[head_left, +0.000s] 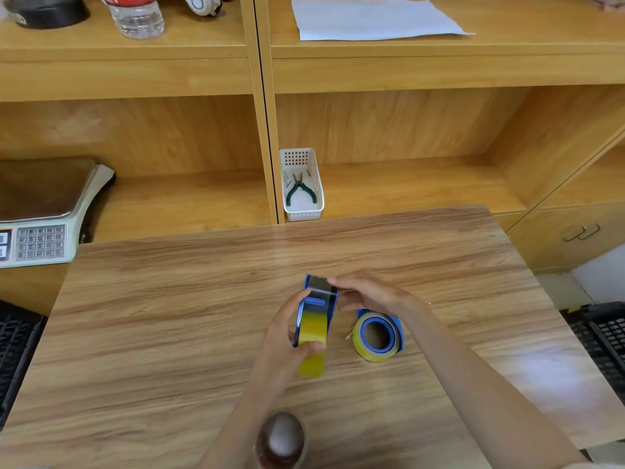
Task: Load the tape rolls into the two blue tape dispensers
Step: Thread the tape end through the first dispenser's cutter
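Over the middle of the wooden table (169, 316) I hold a blue tape dispenser (316, 311) upright, with a yellowish tape roll (313, 336) inside it. My left hand (287, 343) grips its lower part, thumb on the tape. My right hand (368, 294) pinches the top end by the metal blade plate. A second blue dispenser with a yellowish tape roll (377, 336) lies flat on the table just right of it, below my right wrist.
A white basket (302, 211) with green pliers stands on the shelf behind the table. A weighing scale (44, 218) sits at the left. Black crates are at both lower sides. A round dark object (280, 440) lies near the front edge.
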A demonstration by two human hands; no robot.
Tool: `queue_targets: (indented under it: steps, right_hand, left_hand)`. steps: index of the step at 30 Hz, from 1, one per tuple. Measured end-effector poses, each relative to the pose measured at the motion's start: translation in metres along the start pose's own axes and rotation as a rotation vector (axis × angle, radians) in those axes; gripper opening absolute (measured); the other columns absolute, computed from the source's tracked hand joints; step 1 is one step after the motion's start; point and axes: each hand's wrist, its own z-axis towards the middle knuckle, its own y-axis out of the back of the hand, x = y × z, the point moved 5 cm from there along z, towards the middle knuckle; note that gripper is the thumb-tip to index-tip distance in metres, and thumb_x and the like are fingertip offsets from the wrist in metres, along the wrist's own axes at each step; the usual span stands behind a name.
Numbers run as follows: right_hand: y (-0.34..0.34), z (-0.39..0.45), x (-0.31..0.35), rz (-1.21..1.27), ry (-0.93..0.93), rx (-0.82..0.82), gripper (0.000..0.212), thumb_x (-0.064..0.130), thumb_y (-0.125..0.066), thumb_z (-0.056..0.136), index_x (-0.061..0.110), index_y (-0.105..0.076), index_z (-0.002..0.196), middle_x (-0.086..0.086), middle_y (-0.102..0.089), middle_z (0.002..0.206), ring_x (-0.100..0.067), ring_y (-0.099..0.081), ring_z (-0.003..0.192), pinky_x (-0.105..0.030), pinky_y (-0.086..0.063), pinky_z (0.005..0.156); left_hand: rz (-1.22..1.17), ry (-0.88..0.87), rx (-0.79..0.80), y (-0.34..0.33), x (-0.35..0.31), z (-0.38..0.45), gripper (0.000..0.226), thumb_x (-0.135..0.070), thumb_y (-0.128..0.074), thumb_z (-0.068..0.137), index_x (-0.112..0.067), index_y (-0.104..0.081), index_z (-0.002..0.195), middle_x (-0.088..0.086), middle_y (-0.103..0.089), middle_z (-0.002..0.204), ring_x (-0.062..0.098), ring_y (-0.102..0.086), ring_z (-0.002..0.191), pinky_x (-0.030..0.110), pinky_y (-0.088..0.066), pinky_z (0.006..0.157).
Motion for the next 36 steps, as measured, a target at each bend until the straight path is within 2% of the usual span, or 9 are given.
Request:
queue_targets:
  steps: [5,8,12,17,21,25,27,30,36]
  right_hand:
    - [-0.009,0.002,0.004,-0.170,0.123,-0.062,0.034,0.021,-0.072,0.089,0.010,-0.065,0.120,-0.010,-0.072,0.118,-0.021,-0.067,0.112,-0.038,-0.050,0.102]
    - [-0.014,0.002,0.004,-0.249,0.137,-0.060,0.029,0.032,-0.071,0.088,0.010,-0.067,0.107,0.001,-0.073,0.095,-0.011,-0.067,0.092,-0.044,-0.052,0.092]
    - [-0.017,0.003,0.007,-0.353,0.134,-0.130,0.030,0.026,-0.063,0.096,0.032,-0.051,0.070,0.028,-0.056,0.047,0.013,-0.055,0.054,-0.013,-0.041,0.062]
    - [-0.016,0.012,0.005,-0.467,0.157,-0.192,0.034,0.035,-0.069,0.091,0.034,-0.047,0.064,0.008,-0.041,0.061,-0.009,-0.042,0.061,-0.025,-0.033,0.060]
    - [-0.022,0.017,0.007,-0.539,0.137,-0.195,0.020,0.035,-0.066,0.092,0.035,-0.053,0.078,0.012,-0.050,0.075,-0.004,-0.044,0.069,-0.019,-0.035,0.065]
    - [-0.028,0.031,0.002,-0.660,0.080,-0.267,0.040,0.041,-0.066,0.091,0.033,-0.037,0.065,0.005,-0.039,0.061,-0.011,-0.037,0.053,-0.025,-0.029,0.053]
    - [-0.030,0.038,-0.001,-0.718,0.040,-0.292,0.042,0.044,-0.065,0.091,0.027,-0.036,0.066,0.001,-0.041,0.062,-0.014,-0.038,0.053,-0.028,-0.030,0.052]
    - [-0.033,0.045,-0.008,-0.777,0.000,-0.321,0.040,0.047,-0.064,0.090,0.019,-0.041,0.073,0.002,-0.041,0.066,-0.012,-0.038,0.056,-0.026,-0.031,0.051]
    - [-0.034,0.055,-0.014,-0.862,-0.030,-0.383,0.045,0.056,-0.059,0.090,0.012,-0.047,0.087,-0.006,-0.047,0.082,-0.017,-0.043,0.062,-0.025,-0.030,0.048]
  left_hand:
    - [0.020,0.008,-0.002,0.003,0.011,0.008,0.087,-0.018,-0.081,0.067,-0.056,-0.039,0.132,-0.005,-0.064,0.126,0.019,-0.066,0.086,0.033,-0.054,0.075]
    - [0.069,0.010,0.052,0.004,0.018,0.013,0.090,-0.023,-0.079,0.067,-0.052,-0.033,0.139,-0.013,-0.050,0.142,0.022,-0.057,0.119,0.041,-0.050,0.095]
    - [0.161,-0.003,0.208,-0.001,0.029,0.018,0.095,-0.014,-0.076,0.078,-0.051,-0.019,0.145,-0.021,-0.022,0.155,0.007,-0.028,0.141,0.047,-0.038,0.110]
    - [0.195,0.012,0.322,-0.004,0.044,0.027,0.099,-0.017,-0.074,0.083,-0.063,-0.008,0.141,-0.024,-0.012,0.157,0.007,-0.027,0.142,0.044,-0.036,0.112]
    - [0.232,0.078,0.420,-0.008,0.049,0.034,0.103,-0.020,-0.070,0.085,-0.054,0.006,0.145,-0.018,0.000,0.161,0.009,-0.024,0.143,0.030,-0.037,0.109]
    - [0.333,0.098,0.356,-0.016,0.059,0.038,0.097,-0.024,-0.064,0.089,-0.045,0.009,0.149,-0.009,-0.002,0.162,0.010,-0.043,0.131,0.023,-0.044,0.091]
    - [0.428,0.094,0.313,-0.020,0.066,0.039,0.098,-0.017,-0.060,0.089,-0.046,0.014,0.148,-0.005,-0.003,0.162,0.023,-0.064,0.092,0.030,-0.053,0.069]
    - [0.473,0.103,0.279,-0.025,0.076,0.040,0.097,-0.007,-0.054,0.093,-0.042,0.018,0.147,0.003,-0.002,0.163,0.014,-0.047,0.051,0.017,-0.039,0.043]
    - [0.512,0.150,0.250,-0.030,0.087,0.045,0.094,0.001,-0.046,0.093,-0.034,0.022,0.147,0.006,0.002,0.163,0.009,-0.037,0.046,0.017,-0.031,0.041]
